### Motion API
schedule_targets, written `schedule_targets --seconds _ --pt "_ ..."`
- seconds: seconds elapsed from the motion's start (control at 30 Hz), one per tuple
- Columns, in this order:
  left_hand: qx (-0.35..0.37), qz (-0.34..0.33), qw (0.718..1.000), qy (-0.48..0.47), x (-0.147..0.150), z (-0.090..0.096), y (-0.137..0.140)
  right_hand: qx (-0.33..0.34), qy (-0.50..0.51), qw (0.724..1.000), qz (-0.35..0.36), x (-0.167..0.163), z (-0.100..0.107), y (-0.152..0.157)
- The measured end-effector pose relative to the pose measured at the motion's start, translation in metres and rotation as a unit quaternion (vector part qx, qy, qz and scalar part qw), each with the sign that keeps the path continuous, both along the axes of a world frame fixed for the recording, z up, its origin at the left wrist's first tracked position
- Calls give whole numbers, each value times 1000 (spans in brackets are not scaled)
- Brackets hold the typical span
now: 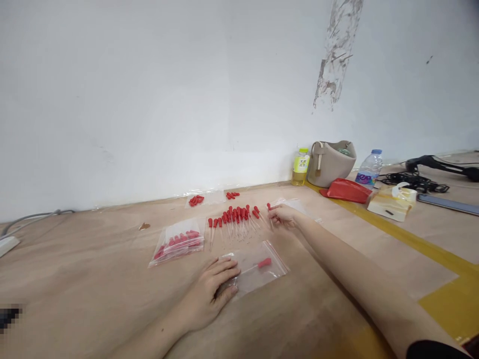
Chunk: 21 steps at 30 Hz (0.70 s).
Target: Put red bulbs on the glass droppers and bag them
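The left hand (211, 290) rested on the left end of a clear bag (249, 281), fingers loosely spread, gripping nothing; one dropper (265, 263) showed inside. Beyond the clear bag's right end, the right hand (286, 216) tightly pinched a second dropper (268, 205). The pile (235, 213) lay just behind the clear bag, packed bags (177, 243) left of it.

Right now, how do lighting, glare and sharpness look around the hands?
Head view: soft light, with shadow along the right forearm; head view: small glints on the clear bag at the left hand; head view: clustered droppers' stems blend together; head view: dark patch lower left, pixelated.
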<state>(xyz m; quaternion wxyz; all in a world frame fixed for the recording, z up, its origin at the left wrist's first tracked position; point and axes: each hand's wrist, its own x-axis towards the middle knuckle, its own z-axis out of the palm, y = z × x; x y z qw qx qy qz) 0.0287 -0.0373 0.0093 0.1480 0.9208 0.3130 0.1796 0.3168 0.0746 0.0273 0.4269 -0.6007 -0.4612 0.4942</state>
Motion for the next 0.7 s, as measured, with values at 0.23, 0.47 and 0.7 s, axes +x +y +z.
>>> schedule_targets --seconds 0.23,0.47,0.7 --pt "0 -20 1000 20 0 3 3 84 82 990 -81 11 -13 -66" --pt "-2 -33 999 18 0 6 5 139 95 981 -95 4 -35 -88" --pt "-7 -23 1000 20 0 5 4 155 92 977 -116 4 -30 -90"
